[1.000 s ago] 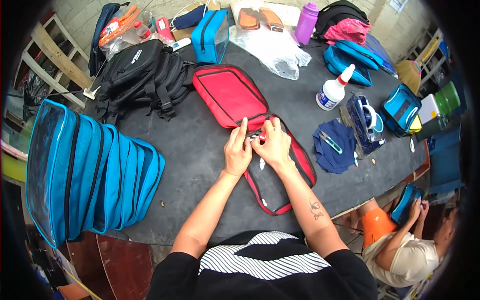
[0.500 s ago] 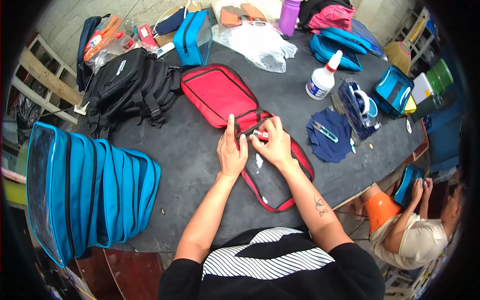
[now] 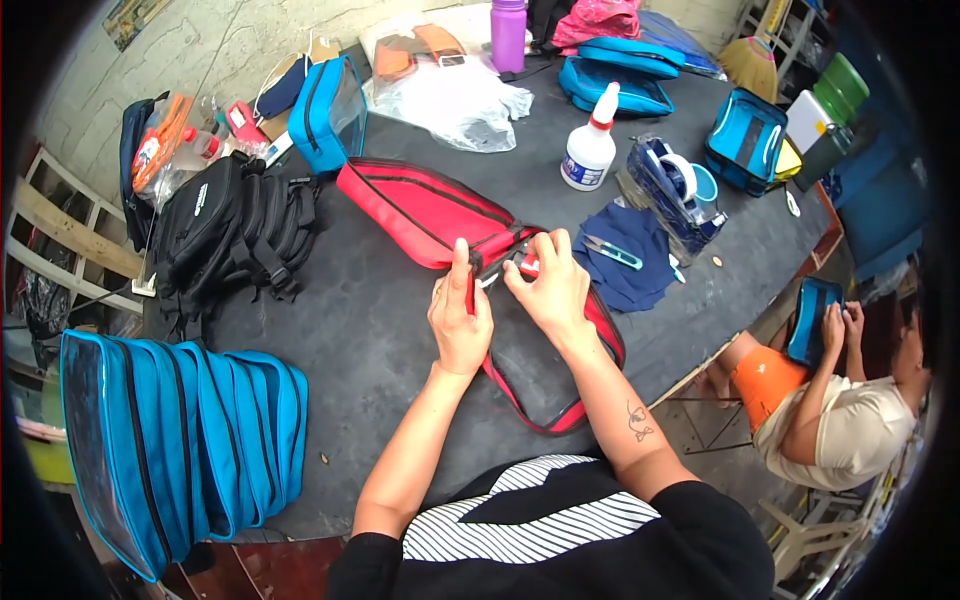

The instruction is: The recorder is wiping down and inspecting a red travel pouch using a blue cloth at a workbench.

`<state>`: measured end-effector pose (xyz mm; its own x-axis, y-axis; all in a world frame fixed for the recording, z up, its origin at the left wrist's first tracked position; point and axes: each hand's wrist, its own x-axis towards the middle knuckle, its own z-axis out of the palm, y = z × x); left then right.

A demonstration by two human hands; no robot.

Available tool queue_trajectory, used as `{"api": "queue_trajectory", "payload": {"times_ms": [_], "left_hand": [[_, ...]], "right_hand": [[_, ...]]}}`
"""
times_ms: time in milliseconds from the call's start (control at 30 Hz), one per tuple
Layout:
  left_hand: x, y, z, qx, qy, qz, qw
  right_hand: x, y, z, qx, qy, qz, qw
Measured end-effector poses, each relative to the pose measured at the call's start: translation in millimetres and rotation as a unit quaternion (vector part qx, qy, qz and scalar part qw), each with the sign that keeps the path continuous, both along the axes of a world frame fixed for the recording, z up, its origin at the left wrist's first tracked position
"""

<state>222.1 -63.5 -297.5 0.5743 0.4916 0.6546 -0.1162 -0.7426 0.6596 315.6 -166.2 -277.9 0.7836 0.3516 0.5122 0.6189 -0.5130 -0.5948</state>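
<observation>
While both hands, left [image 3: 460,325] and right [image 3: 552,290], stay pinched on the red bag's [image 3: 425,210] zipper at 12 o'clock, seating the slider looks like the next fiddly bit.

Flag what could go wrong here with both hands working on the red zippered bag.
1. Left hand and right hand pinch close together at the red fabric zippered bag; fingers could get nipped.
2. The small teal-handled snips lie on the navy cloth beside the right hand, where a sweep might catch them.
</observation>
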Motion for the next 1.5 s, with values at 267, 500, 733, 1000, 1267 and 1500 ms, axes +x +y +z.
{"api": "queue_trajectory", "payload": {"times_ms": [267,500,733,1000,1267,1500], "left_hand": [[7.1,-5.3,14.5,0.024,-0.035,-0.007,0.999],[9.2,-3.2,19.6,0.028,-0.067,-0.005,0.997],[11.4,3.4,28.1,0.133,-0.050,0.035,0.989],[16.5,4.3,32.6,0.131,-0.100,0.015,0.986],[20.8,4.9,30.6,0.137,-0.104,-0.003,0.985],[22.2,7.6,22.2,0.101,-0.121,-0.023,0.987]], "right_hand": [[7.4,0.2,16.2,-0.041,0.004,0.005,0.999],[5.8,0.0,21.5,-0.021,0.007,0.016,1.000],[5.8,-0.4,29.8,0.004,0.015,0.038,0.999],[13.2,3.0,39.3,-0.011,-0.012,0.002,1.000],[13.6,-1.8,40.9,-0.007,0.000,0.011,1.000],[8.8,-3.6,44.6,0.038,0.027,0.042,0.998]]}}
